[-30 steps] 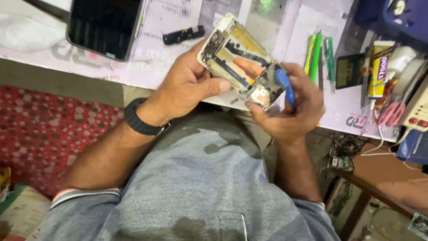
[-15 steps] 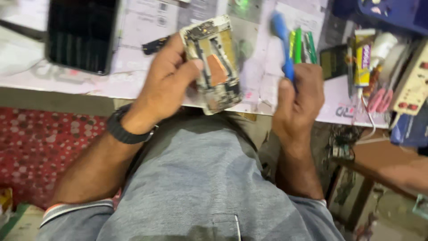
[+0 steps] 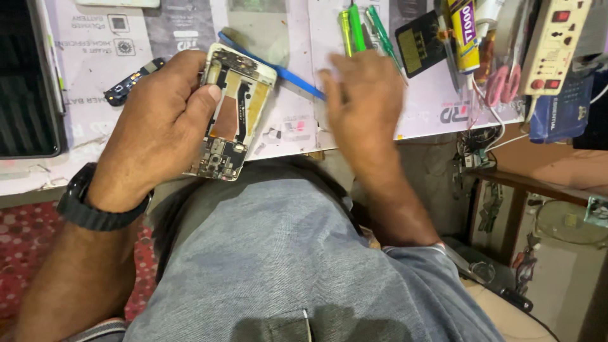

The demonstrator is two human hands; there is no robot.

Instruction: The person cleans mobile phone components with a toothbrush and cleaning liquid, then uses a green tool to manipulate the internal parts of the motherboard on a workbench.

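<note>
My left hand (image 3: 158, 126) grips an opened phone frame (image 3: 233, 111), its circuit boards and copper shield facing up, held just above the near edge of the workbench. A black watch sits on that wrist. My right hand (image 3: 364, 104) hovers over the bench to the right of the phone, fingers loosely apart, blurred, holding nothing. A blue plastic pry tool (image 3: 278, 69) lies flat on the paper-covered bench between the phone and my right hand, its right end at the fingers.
Green screwdrivers (image 3: 358, 28) lie behind my right hand. A small black circuit strip (image 3: 130, 82), a dark tablet screen (image 3: 25, 82), a yellow glue tube (image 3: 462, 35), a power strip (image 3: 557, 41) and pink-handled scissors (image 3: 500, 82) crowd the bench. A red patterned mat (image 3: 25, 253) lies at lower left.
My right hand held the blue pry tool at the phone, lifted it away, and has now let it go onto the bench. The left hand keeps the phone frame, turned more upright.
</note>
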